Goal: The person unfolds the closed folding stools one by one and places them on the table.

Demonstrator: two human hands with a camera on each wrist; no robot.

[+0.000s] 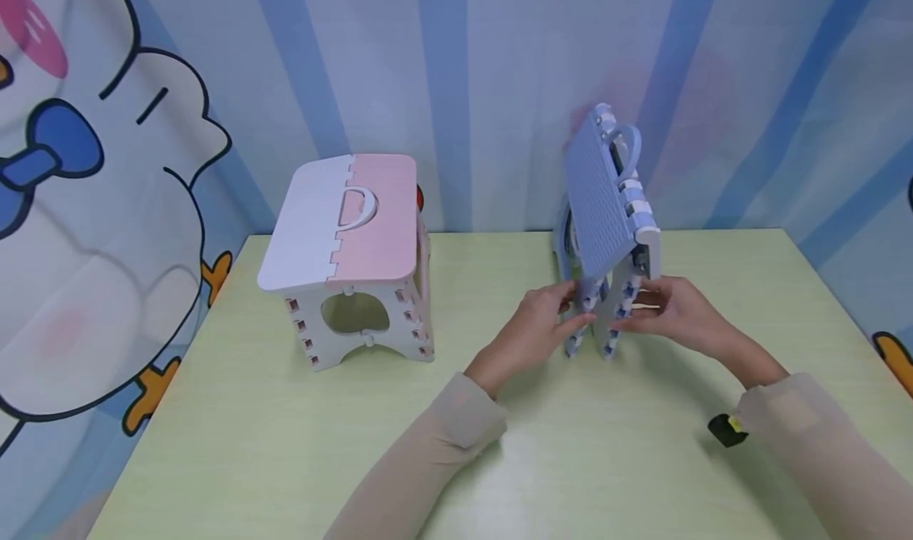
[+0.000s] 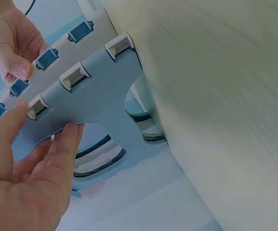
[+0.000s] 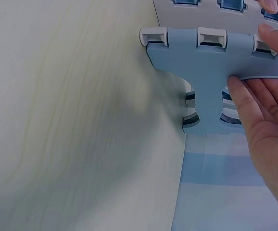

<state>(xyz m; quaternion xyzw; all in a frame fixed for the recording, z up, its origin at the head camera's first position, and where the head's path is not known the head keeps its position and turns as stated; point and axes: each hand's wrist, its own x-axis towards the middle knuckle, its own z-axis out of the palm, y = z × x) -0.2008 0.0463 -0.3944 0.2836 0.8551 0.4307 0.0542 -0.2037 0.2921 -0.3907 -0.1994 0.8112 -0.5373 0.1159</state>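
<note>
A blue and white folding stool (image 1: 597,195) stands partly folded on the table, its top tilted steeply and its leg panels close together. My left hand (image 1: 536,322) grips the left leg panel (image 2: 100,79), the thumb on its hinged edge and the fingers in the cutout. On the other side, my right hand (image 1: 681,314) holds the right leg panel (image 3: 208,62) the same way, thumb at the edge and fingers through the opening. Toward the stool's upper edge, a curved blue carry handle (image 1: 631,147) sticks out.
A pink and white folding stool (image 1: 378,247) stands unfolded at the left of the pale wooden table (image 1: 542,469). Behind the table hangs a blue-striped backdrop (image 1: 499,88) with cartoon figures. A small black object (image 1: 727,430) shows beside the right cuff.
</note>
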